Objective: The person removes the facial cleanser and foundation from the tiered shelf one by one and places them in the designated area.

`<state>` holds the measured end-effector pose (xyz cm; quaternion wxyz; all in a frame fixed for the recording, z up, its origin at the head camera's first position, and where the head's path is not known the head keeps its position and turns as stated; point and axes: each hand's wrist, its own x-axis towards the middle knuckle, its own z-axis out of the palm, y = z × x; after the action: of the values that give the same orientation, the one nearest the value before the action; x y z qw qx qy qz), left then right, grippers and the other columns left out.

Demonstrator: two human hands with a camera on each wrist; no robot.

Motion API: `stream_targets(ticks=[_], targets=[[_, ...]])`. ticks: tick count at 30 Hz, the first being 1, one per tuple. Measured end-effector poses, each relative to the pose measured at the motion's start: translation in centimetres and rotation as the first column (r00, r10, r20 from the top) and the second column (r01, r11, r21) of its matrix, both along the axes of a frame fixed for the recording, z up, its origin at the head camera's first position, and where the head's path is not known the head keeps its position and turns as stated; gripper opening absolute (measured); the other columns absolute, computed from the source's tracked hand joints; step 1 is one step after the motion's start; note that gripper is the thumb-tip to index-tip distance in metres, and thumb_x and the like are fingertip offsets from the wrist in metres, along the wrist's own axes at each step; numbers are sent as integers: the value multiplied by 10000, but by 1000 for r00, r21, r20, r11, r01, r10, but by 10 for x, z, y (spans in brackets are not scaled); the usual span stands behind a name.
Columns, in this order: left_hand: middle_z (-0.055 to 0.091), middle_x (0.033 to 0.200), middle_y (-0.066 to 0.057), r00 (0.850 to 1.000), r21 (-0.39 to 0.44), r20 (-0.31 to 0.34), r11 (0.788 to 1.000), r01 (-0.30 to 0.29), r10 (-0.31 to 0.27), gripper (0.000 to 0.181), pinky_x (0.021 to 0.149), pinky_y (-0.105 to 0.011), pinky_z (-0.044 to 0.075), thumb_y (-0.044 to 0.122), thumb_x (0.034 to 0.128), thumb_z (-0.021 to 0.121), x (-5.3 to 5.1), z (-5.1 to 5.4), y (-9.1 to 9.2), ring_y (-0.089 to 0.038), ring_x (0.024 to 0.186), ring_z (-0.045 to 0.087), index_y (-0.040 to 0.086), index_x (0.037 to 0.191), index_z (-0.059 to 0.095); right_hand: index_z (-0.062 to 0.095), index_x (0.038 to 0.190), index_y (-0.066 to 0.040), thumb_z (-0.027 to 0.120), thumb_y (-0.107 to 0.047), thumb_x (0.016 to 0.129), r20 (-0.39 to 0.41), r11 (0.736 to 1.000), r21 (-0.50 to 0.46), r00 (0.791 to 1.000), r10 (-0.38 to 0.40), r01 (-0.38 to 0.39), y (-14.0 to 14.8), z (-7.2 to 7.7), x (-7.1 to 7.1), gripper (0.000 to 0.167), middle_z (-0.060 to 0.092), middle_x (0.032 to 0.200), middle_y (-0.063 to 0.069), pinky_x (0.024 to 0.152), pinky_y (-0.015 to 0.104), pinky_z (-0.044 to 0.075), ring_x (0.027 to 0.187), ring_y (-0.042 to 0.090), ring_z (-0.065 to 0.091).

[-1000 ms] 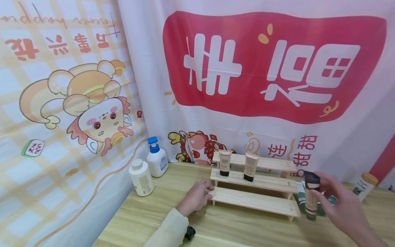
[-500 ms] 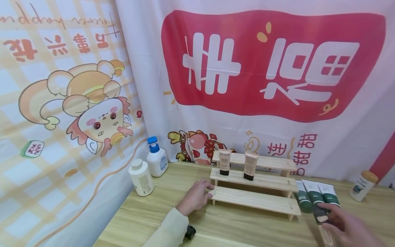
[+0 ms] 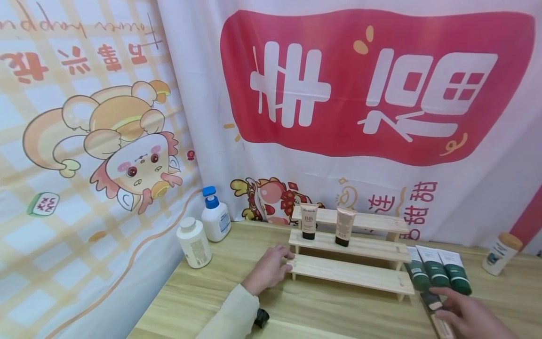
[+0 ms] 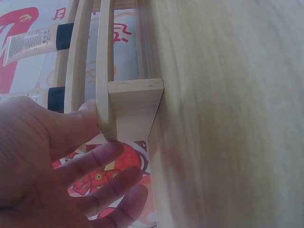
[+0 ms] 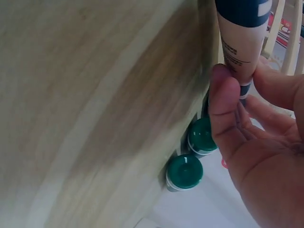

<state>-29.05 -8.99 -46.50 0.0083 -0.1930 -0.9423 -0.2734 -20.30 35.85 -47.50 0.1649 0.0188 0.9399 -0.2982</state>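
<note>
My left hand [image 3: 267, 270] pinches the left end of the lowest tier of a wooden display rack [image 3: 351, 274]. In the left wrist view, the thumb lies on one face of the plank and the index finger against its edge; the other fingers are spread. Two beige cosmetic tubes with black caps, one marked BB [image 3: 309, 223] and one beside it [image 3: 345, 227], stand on the middle tier. Low over the table at the front right, my right hand [image 3: 470, 310] grips another beige cosmetic tube [image 5: 242, 47] with dark ends, tilted down. Whether it touches the table I cannot tell.
Three white-and-green tubes [image 3: 436, 270] lie right of the rack. Beyond them stands a tan-capped bottle [image 3: 502, 254]. A white bottle [image 3: 195, 245] and a blue-topped pump bottle [image 3: 217, 219] stand at left. A small black object [image 3: 261, 318] lies by the left sleeve.
My right hand has brought the upright beige tube down from beside the rack toward the table's front right, then slightly left. The green tubes came into full view. The left hand stayed put.
</note>
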Motion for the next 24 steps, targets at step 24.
stream_targets(ticks=[24], targets=[[520,1297,-68,1000,30,24,1000,-1,1,263,1004,-445,407,150,848,690,1,0,-1,-277,1193,467,162,1109,655,480,1296,61,696,-392,788,95,999,-42,995,-23,27,7,-9,-7,714,627,921,69,657,406,535,787,217,593]])
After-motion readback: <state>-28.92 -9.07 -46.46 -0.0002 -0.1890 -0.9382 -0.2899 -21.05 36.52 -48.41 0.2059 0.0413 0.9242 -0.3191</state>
